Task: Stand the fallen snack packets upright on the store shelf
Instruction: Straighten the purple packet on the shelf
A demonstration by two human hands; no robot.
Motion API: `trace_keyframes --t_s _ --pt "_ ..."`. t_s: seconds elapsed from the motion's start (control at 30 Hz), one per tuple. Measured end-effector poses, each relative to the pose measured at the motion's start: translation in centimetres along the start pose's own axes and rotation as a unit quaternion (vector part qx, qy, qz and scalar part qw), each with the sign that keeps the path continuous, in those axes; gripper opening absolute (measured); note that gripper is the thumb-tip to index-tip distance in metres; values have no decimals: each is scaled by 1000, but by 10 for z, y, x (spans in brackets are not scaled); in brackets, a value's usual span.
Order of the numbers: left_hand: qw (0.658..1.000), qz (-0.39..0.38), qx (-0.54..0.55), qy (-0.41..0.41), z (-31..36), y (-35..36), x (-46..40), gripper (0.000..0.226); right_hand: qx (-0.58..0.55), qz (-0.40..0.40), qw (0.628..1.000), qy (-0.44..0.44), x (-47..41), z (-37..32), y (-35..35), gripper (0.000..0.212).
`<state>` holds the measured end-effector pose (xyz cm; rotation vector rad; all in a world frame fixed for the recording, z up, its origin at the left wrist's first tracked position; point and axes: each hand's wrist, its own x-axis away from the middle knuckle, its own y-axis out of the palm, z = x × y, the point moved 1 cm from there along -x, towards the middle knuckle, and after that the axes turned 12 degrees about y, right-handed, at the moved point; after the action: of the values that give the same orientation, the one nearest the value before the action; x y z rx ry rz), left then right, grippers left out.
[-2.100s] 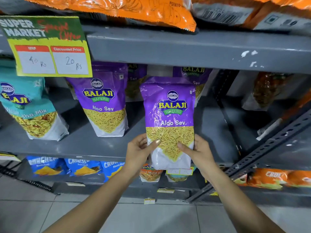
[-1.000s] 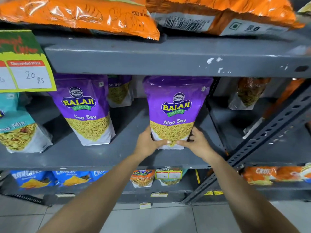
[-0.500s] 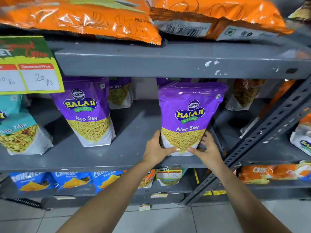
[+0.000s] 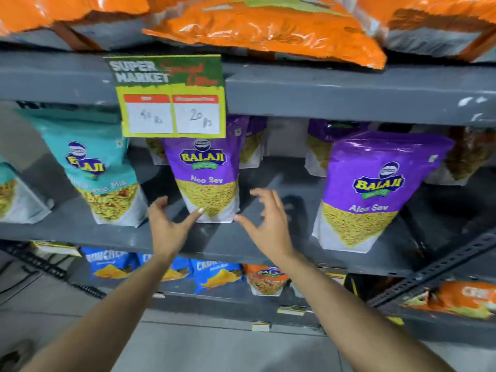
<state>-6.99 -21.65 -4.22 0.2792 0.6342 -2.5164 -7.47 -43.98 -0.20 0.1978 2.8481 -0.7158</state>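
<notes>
A purple Aloo Sev packet (image 4: pixel 375 189) stands upright on the grey middle shelf (image 4: pixel 236 242) at the right, with no hand on it. Another purple Aloo Sev packet (image 4: pixel 208 181) stands upright in the middle under the price sign. My left hand (image 4: pixel 167 224) is open at its lower left, the thumb tip just at the packet's bottom edge. My right hand (image 4: pixel 265 224) is open with curled fingers just right of that packet, not touching it. More purple packets (image 4: pixel 319 149) stand behind.
A teal mix packet (image 4: pixel 102 173) stands left of the middle packet. A yellow-green price sign (image 4: pixel 171 98) hangs from the upper shelf, where orange bags (image 4: pixel 268 25) lie flat. Blue and orange packets (image 4: pixel 214 275) fill the lower shelf. A slanted metal brace (image 4: pixel 440 269) crosses at right.
Both hands let go of the right purple packet, which now stands on the shelf, and moved left to either side of the middle purple packet. The view shifted left.
</notes>
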Motion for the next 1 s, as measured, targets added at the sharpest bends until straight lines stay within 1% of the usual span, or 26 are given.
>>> trace_keyframes --t_s 0.07,0.1,0.13,0.17,0.2,0.27,0.33,0.37,0.4,0.5,0.53,0.63,0.67,0.7,0.73,0.77,0.8,0.83,0.87,0.9,0.93,0.97,1.0 --pt "993 -89 72 -36 -8 2 -30 105 -7 -64 992 108 -35 -12 28 95" --pt "984 -129 114 -48 -10 3 -43 107 -10 -111 978 176 -51 -11 39 109" --pt "974 -169 143 -52 -9 5 -52 103 -13 -155 960 235 -64 -9 47 113" --pt "966 -205 154 -45 -8 7 -58 93 -22 -191 945 265 -71 -6 52 109" --pt "961 -230 150 -33 -6 9 -59 82 -33 -206 941 266 -76 -1 56 98" --pt "963 -239 122 -16 -2 11 -55 66 -39 -192 950 242 -74 10 55 76" --pt "967 -235 97 -5 4 12 -44 66 -38 -169 958 227 -62 15 44 53" --pt "967 -239 87 -2 7 13 -36 67 -43 -157 961 222 -56 17 37 45" --pt "966 -247 80 3 11 14 -28 68 -47 -151 963 219 -49 18 28 42" --pt "962 -262 77 19 24 18 -7 64 -63 -150 962 220 -30 26 8 38" --pt "962 -262 78 26 29 18 -2 64 -66 -151 960 224 -27 29 4 40" --pt "960 -267 83 24 35 20 2 65 -54 -154 963 215 -21 28 -6 59" --pt "958 -273 87 21 37 19 3 65 -55 -153 962 218 -20 27 -7 62" --pt "955 -281 90 18 38 19 2 67 -58 -152 961 224 -19 26 -8 61" --pt "953 -287 93 18 39 18 2 70 -58 -145 961 228 -16 22 -10 56" --pt "952 -289 98 15 39 17 0 74 -60 -137 962 229 -13 18 -11 56" --pt "953 -283 105 11 41 13 -2 78 -62 -117 964 229 -10 15 -12 66" --pt "955 -273 116 6 42 8 -6 83 -63 -83 968 230 -5 11 -12 78" --pt "958 -260 122 8 42 1 -9 87 -69 -34 970 229 2 8 -11 86" --pt "962 -243 122 18 41 -7 -11 89 -77 23 972 221 11 3 -9 84" --pt "968 -221 115 34 38 -18 -13 86 -77 77 973 204 21 -1 -5 74" --pt "974 -195 107 48 31 -30 -13 77 -78 116 973 182 33 -5 1 63" --pt "979 -166 102 58 22 -44 -14 65 -86 134 974 164 44 -9 11 52"
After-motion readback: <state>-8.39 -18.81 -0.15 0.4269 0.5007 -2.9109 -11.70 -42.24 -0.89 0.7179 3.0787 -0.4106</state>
